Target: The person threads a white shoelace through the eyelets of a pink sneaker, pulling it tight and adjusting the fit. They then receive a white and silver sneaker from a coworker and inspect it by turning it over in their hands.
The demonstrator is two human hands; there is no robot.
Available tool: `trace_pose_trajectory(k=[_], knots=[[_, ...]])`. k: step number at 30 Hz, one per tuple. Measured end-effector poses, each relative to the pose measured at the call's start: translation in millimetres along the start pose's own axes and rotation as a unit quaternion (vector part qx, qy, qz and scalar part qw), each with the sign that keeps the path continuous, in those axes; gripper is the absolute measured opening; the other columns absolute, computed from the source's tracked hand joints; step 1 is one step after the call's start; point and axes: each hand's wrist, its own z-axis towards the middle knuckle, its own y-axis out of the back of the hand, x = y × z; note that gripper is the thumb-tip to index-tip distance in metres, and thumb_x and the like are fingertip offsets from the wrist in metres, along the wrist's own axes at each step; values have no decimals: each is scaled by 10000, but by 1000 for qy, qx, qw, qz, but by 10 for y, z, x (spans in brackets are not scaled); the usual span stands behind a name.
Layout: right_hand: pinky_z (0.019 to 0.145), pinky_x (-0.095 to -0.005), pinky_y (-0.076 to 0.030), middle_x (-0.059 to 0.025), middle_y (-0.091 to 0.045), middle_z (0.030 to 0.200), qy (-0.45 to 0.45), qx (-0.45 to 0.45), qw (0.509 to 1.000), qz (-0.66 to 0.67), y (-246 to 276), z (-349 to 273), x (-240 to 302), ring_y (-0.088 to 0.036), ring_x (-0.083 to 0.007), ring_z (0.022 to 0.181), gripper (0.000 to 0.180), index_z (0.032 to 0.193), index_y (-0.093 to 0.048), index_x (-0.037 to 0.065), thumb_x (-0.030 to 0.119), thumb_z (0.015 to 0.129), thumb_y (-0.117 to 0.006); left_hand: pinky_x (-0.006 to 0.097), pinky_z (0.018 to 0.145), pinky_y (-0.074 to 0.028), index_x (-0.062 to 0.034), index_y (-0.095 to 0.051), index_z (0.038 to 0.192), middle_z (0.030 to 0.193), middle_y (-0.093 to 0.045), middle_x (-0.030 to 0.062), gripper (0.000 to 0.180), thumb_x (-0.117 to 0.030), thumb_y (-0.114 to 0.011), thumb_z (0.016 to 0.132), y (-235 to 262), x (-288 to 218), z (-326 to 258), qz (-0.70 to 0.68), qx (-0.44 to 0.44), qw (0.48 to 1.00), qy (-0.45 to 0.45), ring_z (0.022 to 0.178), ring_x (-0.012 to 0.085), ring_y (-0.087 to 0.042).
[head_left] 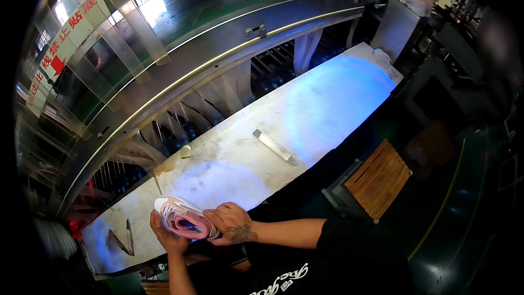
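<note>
Head view: pink-and-white shoe (184, 211) at bench (234, 150)'s near edge — left hand (166, 234) cupping its side, right hand (228, 223) gripping heel end. Step looks like two-handed holding — any turn likely calls for steady support both sides.

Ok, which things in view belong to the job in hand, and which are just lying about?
In use:
- pink-and-white shoe, held by left hand and right hand

Untouched, apparently just lying about:
- flat pale strip on the worktable
- slim items at the table's left end
- small pale piece by its far edge
</note>
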Motion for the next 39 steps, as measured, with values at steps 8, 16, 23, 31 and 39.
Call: trace_pose_trajectory(k=[8, 16, 23, 31, 39], knots=[[993, -489, -488, -209, -703, 1159, -173, 61, 976, 118, 236, 106, 93, -659, -433, 1071, 814, 1315, -583, 23, 547, 739, -819, 586, 1212, -298, -45, -417, 1569, 1622, -354, 275, 933, -554, -763, 867, 147, 77, -21, -38, 6, 997, -62, 1486, 475, -353], [962, -500, -495, -217, -712, 1108, -202, 34, 979, -7, 37, 151, 258, -665, -437, 1029, 858, 1325, -596, 40, 646, 750, -793, 551, 1201, -324, -4, -466, 1511, 1555, -373, 285, 780, -382, -760, 896, 190, 205, -15, -126, -16, 991, -31, 1450, 458, -382], [948, -448, -450, -132, -717, 1156, -100, 70, 990, -75, 4, 228, 274, -661, -347, 1072, 821, 1301, -651, 82, 665, 742, -801, 477, 1102, -410, 20, -520, 1429, 1314, -462, 221, 615, -213, -721, 896, 182, 262, -137, -192, -59, 974, 108, 1247, 392, -491], [978, -468, -495, -178, -733, 1167, -174, 68, 982, 15, 63, 249, 176, -681, -393, 1096, 754, 1318, -650, 93, 602, 788, -817, 442, 1024, -437, 25, -594, 1208, 1159, -496, 179, 395, -214, -685, 906, 199, 333, -104, -231, -65, 963, 120, 1101, 333, -526], [968, -509, -508, -211, -735, 1086, -236, 73, 967, 64, 127, 283, 150, -677, -447, 1066, 698, 1204, -651, 102, 715, 873, -693, 471, 1028, -428, 38, -610, 1174, 1177, -513, 203, 431, -317, -624, 929, 211, 305, -99, -209, -68, 974, 55, 1107, 342, -525]])
